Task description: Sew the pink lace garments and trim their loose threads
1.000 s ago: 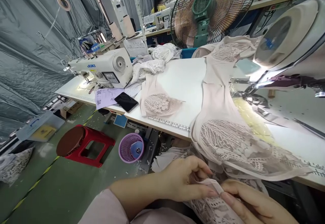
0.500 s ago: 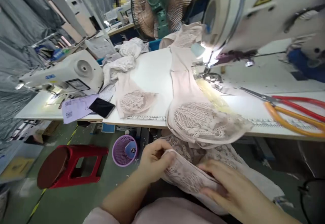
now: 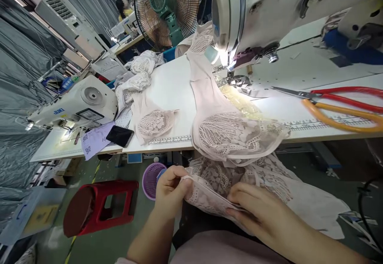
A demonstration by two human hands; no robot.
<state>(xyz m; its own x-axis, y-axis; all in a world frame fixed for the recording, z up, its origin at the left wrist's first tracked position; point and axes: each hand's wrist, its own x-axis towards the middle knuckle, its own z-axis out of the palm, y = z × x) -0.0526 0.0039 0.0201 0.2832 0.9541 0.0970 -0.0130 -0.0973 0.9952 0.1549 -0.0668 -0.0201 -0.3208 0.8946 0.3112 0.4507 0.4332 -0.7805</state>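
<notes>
Above my lap, a pale pink lace bra piece [image 3: 206, 198] is stretched between both hands. My left hand [image 3: 172, 188] pinches its left end between thumb and fingers. Farther along the same edge, my right hand [image 3: 254, 208] grips it, thumb below and fingers on top. Just beyond, another lace bra [image 3: 227, 134] hangs partly over the table's front edge, its strap running back beside the sewing machine needle area [image 3: 230, 74]. More lace fabric [image 3: 272, 176] drapes below the edge, behind my hands.
Large scissors [image 3: 329, 100] with red and orange handles lie at right on the table [image 3: 170, 80]. A phone [image 3: 120, 136], a lace cup [image 3: 154, 122] and a second sewing machine [image 3: 86, 100] are at left. Below stand a red stool [image 3: 110, 204] and purple basket [image 3: 149, 180]. A fan [image 3: 170, 8] stands behind.
The camera view has turned and shifted somewhat. Both hands keep hold of the lace bra piece; the right hand's fingers are now closer together, and the held edge looks flatter.
</notes>
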